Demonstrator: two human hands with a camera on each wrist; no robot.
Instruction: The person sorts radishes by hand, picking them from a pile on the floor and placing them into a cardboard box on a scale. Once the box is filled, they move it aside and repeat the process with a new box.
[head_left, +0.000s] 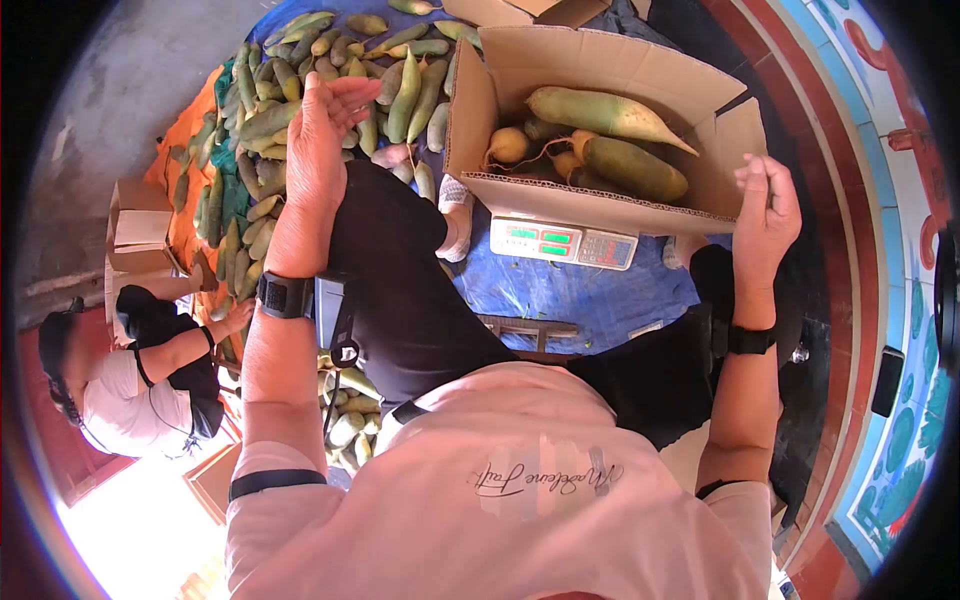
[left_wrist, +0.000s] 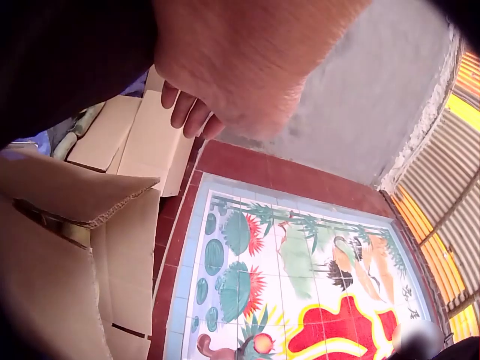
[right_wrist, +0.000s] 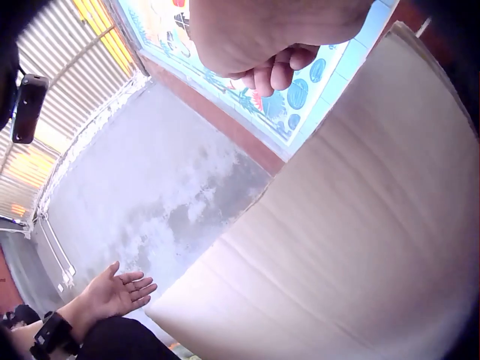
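Note:
An open cardboard box (head_left: 600, 205) stands on a digital scale (head_left: 563, 243) with lit green digits. Inside it lie several large green radishes (head_left: 610, 115). My left hand (head_left: 318, 140) is held up left of the box with its fingers extended and nothing in them; the right wrist view also catches this left hand (right_wrist: 116, 296), palm showing. On the other side, my right hand (head_left: 768, 205) hovers by the box's right corner, fingers loosely bent and holding nothing. In the right wrist view its fingers (right_wrist: 274, 76) hang above a broad cardboard panel (right_wrist: 352, 217).
A big heap of green radishes (head_left: 265, 125) spreads over blue, green and orange sheets at the left. Another person (head_left: 150, 380) crouches beside it. A small cardboard box (head_left: 140, 225) sits near them. A painted tile wall (head_left: 900, 400) runs along the right.

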